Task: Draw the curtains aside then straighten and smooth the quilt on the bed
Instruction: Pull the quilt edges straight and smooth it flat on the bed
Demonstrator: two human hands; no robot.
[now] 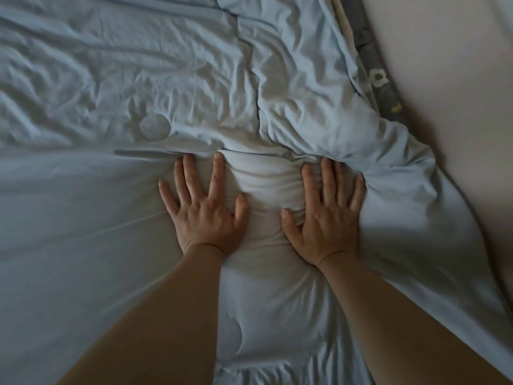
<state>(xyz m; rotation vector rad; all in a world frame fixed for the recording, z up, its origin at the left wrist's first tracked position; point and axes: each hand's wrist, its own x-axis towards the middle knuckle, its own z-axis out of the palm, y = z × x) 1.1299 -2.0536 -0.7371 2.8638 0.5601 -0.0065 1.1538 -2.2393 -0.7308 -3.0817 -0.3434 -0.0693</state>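
Observation:
A pale blue quilt (97, 204) covers the bed and fills most of the head view. Its far half is heavily wrinkled, its near left part lies smooth. My left hand (204, 211) presses flat on the quilt with the fingers spread and straight. My right hand (326, 215) presses flat beside it, fingers straight, its outer fingers against a bunched fold at the quilt's right edge. A puffed ridge of fabric is gathered between the two hands. No curtains are in view.
A grey sheet with a flower print (377, 76) shows along the bed's right edge. Beyond it a plain pale wall (458, 93) runs along the right side, close to the bed.

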